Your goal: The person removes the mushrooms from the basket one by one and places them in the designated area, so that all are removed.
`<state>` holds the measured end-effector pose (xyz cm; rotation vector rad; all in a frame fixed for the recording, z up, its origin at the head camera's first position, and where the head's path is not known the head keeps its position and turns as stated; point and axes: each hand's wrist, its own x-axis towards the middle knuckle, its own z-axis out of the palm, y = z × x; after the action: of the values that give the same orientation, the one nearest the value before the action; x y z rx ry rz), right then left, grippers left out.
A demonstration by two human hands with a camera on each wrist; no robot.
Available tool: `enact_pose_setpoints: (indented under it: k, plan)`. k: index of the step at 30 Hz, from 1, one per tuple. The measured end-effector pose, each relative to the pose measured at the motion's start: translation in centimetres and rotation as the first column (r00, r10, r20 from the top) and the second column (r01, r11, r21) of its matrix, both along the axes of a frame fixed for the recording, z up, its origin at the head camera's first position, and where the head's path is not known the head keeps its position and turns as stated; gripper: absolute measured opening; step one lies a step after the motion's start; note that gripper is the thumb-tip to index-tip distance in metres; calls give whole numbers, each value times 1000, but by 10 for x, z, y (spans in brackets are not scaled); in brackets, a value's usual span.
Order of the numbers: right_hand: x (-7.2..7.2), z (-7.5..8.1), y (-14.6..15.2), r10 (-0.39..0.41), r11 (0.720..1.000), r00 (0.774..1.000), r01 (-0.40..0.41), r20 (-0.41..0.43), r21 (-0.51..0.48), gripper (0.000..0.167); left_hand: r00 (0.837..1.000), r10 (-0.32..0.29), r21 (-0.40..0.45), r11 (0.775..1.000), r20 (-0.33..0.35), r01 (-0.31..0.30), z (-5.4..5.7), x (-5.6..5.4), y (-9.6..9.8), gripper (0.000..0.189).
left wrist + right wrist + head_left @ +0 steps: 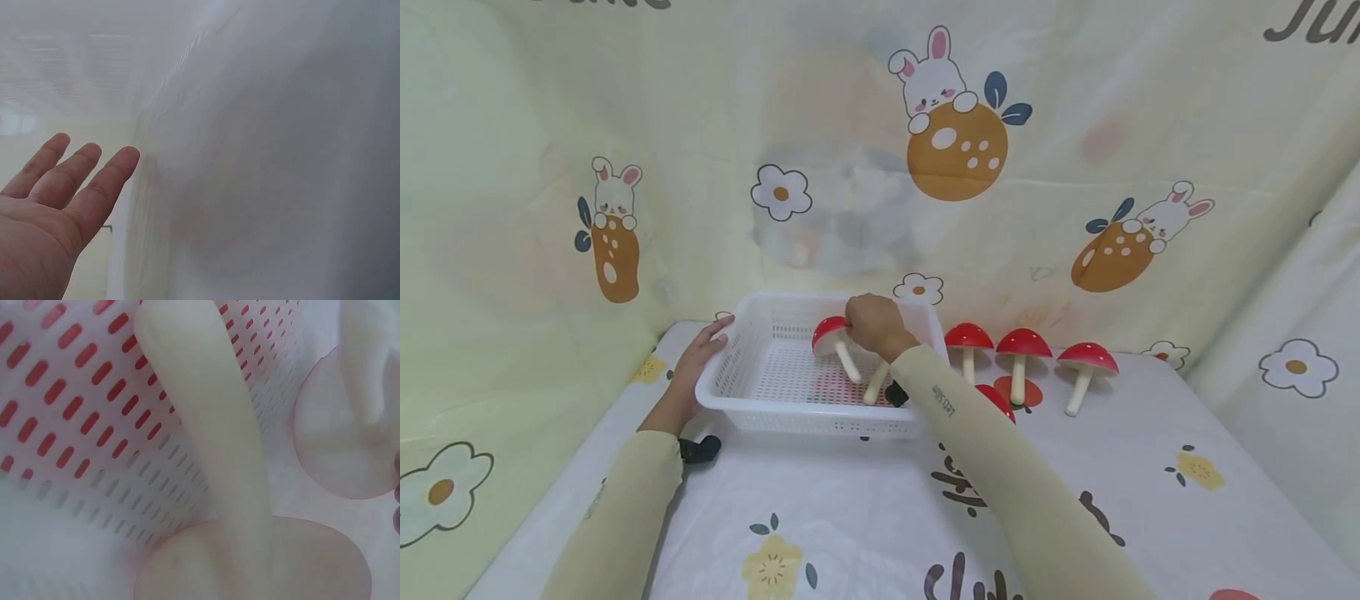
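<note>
Basket (805,407), white and pierced with slots, sits on a pale printed tablecloth (850,492), close to a curtain (850,125) patterned with rabbits and flowers. Reaching over its right part, the right hand (874,325) has its fingers curled and grips a red-capped mushroom (831,336) by the edge of the cap; that mushroom is within the basket walls, tilted, its pale stem slanting down to the right. Whether the stem's end touches the basket floor, I cannot tell. Beneath the same hand is a second mushroom (876,385), its stem visible from the head and its cap hidden there; the right wrist view shows the pale underside of that cap beside the slotted wall. The left hand (695,367), fingers extended and relaxed, rests against the basket's left end. To the right of the basket, three mushrooms (1023,343) stand in a row, caps up and stems toward the person, with a fourth mushroom (996,402) nearer, partly covered by the right sleeve (992,467).
</note>
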<state>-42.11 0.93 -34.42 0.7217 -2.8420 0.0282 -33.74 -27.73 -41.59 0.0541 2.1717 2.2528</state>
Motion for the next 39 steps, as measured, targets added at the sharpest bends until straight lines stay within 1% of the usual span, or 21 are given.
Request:
enact_pose_setpoints:
  k: [2, 5, 7, 10, 13, 15, 19, 22, 25, 27, 30, 33, 36, 39]
  plan:
    - [0, 1, 2, -3, 1000, 1000, 3, -15, -20, 16, 1000, 1, -1, 1000, 0, -1, 0, 0, 0, 48]
    - [1, 3, 5, -1, 995, 1000, -1, -24, -103, 19, 1000, 2, 2, 1000, 1, -2, 0, -1, 1, 48]
    - [2, 5, 8, 6, 985, 1000, -11, -29, -173, 21, 1000, 0, 10, 1000, 3, 0, 0, -1, 0, 48]
    - [5, 9, 13, 11, 963, 999, -20, -37, -269, 18, 1000, -3, 10, 1000, 6, 3, -1, -1, 0, 48]
    - [10, 16, 20, -12, 932, 999, -3, -38, -362, 16, 1000, -4, 6, 1000, 13, 4, -1, 0, 1, 49]
    - [13, 23, 26, -44, 912, 998, 23, -41, -409, 18, 1000, -3, -4, 1000, 17, 3, 1, 1, 2, 49]
    - [21, 38, 47, -87, 856, 995, 48, -51, -515, 23, 1000, 3, 0, 1000, 18, -3, 2, 3, 3, 50]
    - [27, 45, 73, -98, 825, 990, 22, -104, -565, 23, 1000, -1, 17, 1000, 12, 1, 3, 4, 3, 51]
    - [36, 48, 106, -117, 800, 977, -12, -176, -599, 21, 1000, -8, 29, 1000, 10, 8, 4, 4, 3, 51]
    - [44, 49, 129, -129, 791, 966, -36, -225, -610, 20, 1000, -13, 22, 1000, 11, 13, 5, 5, 3, 51]
    - [58, 48, 162, -158, 789, 950, -44, -271, -613, 21, 1000, -5, 11, 1000, 17, 5, 6, 6, 2, 51]
    - [72, 46, 192, -183, 800, 935, -38, -304, -599, 19, 1000, -1, 9, 1000, 24, 1, 6, 7, 1, 51]
    - [86, 39, 222, -212, 802, 930, -11, -301, -597, 17, 1000, -4, 13, 1000, 29, 4, 6, 8, 2, 51]
    - [99, 29, 251, -253, 808, 924, 39, -287, -587, 15, 999, -13, 9, 1000, 30, 13, 8, 9, 4, 51]
